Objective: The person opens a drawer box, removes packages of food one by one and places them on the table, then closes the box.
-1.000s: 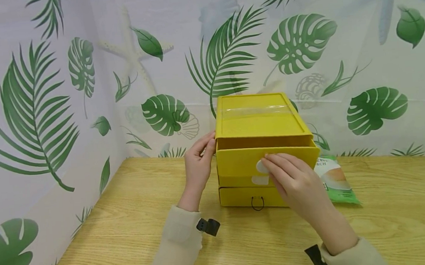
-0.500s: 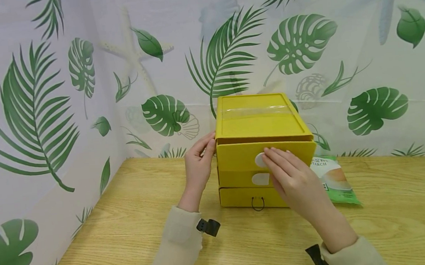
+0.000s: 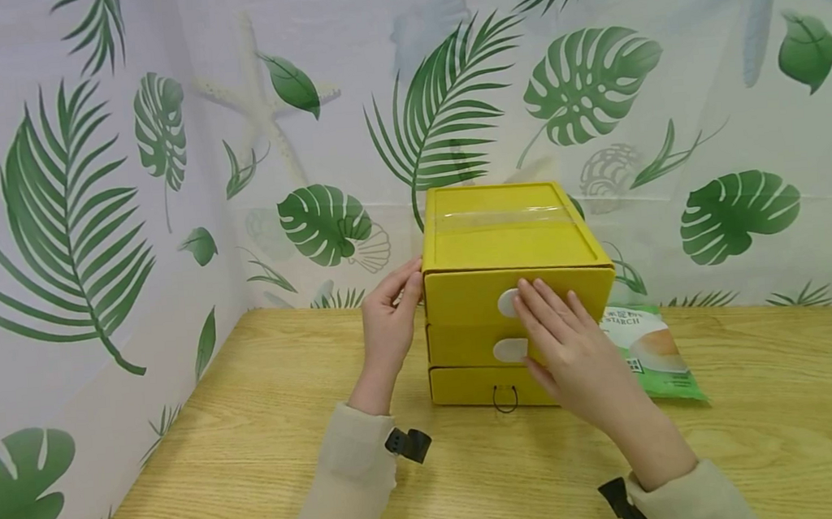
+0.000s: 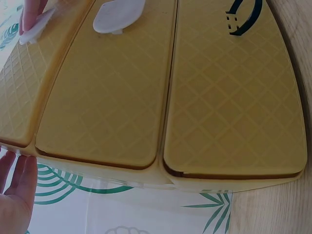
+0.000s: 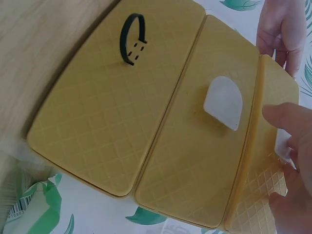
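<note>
A yellow drawer box (image 3: 513, 235) with three stacked drawers stands on the table. My right hand (image 3: 570, 353) lies with straight fingers against the front of the top drawer (image 3: 463, 300), beside its white tab handle (image 3: 508, 303). That drawer sits flush with the frame. My left hand (image 3: 389, 319) touches the left side of the box near its upper front corner. The middle drawer (image 4: 105, 97) has a white tab (image 5: 224, 101) too. On the bottom drawer (image 5: 117, 107) is a black loop handle (image 5: 130, 39). What the drawers contain is hidden.
A green and white starch bag (image 3: 654, 355) lies on the wooden table (image 3: 220, 470), right of the box and partly behind my right hand. Behind the box hangs a leaf-patterned cloth (image 3: 337, 94). Clear tape (image 3: 504, 217) crosses the box top.
The top drawer has slid inward from partly open to closed, with my right hand moving along and its fingers spreading flatter on the front. My left hand stays put.
</note>
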{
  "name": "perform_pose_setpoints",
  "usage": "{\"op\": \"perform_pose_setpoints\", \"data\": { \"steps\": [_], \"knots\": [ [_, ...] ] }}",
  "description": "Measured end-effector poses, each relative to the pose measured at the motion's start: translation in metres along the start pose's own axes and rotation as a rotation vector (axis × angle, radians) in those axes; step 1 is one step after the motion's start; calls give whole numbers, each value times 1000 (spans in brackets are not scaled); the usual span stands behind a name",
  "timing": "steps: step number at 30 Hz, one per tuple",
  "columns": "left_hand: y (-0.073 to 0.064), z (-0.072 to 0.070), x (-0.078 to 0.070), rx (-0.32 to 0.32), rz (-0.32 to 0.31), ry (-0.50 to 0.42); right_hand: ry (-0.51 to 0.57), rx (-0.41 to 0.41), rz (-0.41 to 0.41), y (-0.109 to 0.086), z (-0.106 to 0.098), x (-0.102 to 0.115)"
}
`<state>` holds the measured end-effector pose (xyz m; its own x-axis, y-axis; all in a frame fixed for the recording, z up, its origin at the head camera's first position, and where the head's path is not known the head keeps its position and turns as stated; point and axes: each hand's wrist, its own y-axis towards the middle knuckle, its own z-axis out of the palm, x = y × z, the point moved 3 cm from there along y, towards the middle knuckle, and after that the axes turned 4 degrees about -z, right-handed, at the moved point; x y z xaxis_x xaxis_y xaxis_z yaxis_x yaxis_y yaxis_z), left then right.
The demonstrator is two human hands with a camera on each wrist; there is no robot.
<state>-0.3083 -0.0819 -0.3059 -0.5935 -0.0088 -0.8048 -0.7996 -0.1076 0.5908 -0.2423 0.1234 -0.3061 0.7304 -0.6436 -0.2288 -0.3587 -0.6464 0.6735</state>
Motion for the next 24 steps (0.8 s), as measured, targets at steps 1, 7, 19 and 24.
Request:
{"op": "perform_pose_setpoints", "data": {
  "steps": [1, 7, 19, 24],
  "knots": [
    [0, 0, 0, 0, -3, 1, -5, 15, 6, 0, 1, 0],
    [0, 1, -2, 4, -19, 6, -16, 51, 22, -1, 5, -3],
    [-6, 1, -28, 2, -33, 29, 0, 22, 19, -1, 6, -3],
    [-5, 1, -27, 3, -25, 33, 9, -12, 18, 0, 5, -3]
  ]
}}
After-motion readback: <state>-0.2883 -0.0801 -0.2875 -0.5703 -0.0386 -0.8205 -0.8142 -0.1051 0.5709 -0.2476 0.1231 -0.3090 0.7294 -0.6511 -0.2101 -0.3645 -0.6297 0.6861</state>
